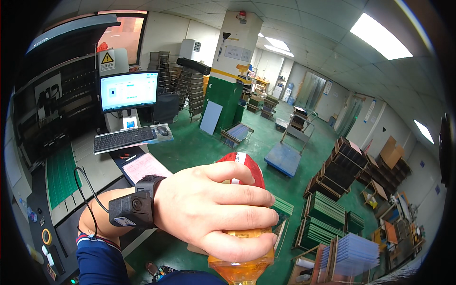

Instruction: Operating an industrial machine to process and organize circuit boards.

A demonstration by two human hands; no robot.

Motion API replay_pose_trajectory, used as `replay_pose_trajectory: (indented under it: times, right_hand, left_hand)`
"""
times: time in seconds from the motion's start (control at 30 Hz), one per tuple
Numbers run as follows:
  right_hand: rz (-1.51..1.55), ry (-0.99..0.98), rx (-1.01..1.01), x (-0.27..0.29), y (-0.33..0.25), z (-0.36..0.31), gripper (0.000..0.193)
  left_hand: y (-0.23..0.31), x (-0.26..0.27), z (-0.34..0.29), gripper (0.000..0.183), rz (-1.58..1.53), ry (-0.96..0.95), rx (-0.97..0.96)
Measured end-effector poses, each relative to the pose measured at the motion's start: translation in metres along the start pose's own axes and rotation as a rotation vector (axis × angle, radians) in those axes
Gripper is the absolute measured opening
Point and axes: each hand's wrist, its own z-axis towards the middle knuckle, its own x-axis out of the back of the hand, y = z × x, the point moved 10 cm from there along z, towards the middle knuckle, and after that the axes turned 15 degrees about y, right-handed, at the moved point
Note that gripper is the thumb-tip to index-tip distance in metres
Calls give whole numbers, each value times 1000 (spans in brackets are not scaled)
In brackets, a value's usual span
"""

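My left hand is wrapped around a plastic drink bottle in front of me, fingers closed across its side. Amber liquid shows in the bottle's lower part, and a red label with a white stripe shows beyond the fingers. The bottle's narrowing end points down to the lower edge of the view, where its tip is cut off. A black box-shaped camera is strapped to my left wrist, with a cable looping off it. My right hand is out of view.
At left stands a machine bench with a monitor, a keyboard and a pink paper sheet. A blue trolley stands on the green floor ahead. Racks of green panels and stacked blue-white sheets are at right. Behind is a green-based pillar.
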Motion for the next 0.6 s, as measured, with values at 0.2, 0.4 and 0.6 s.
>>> replay_pose_trajectory:
  times: [0.2, 0.4, 0.6]
  right_hand:
    - [84, -4, -8, -1, 8, 9, 15]
    - [-473, 12, 351, 1, -18, -3, 17]
    - [-692, 80, 571, 5, -45, -27, 13]
  left_hand:
    - [-3, -1, -1, 25, 1, -4, 1]
    - [-3, 2, -3, 26, 15, 13, 11]
    - [-4, 4, -5, 25, 16, 5, 16]
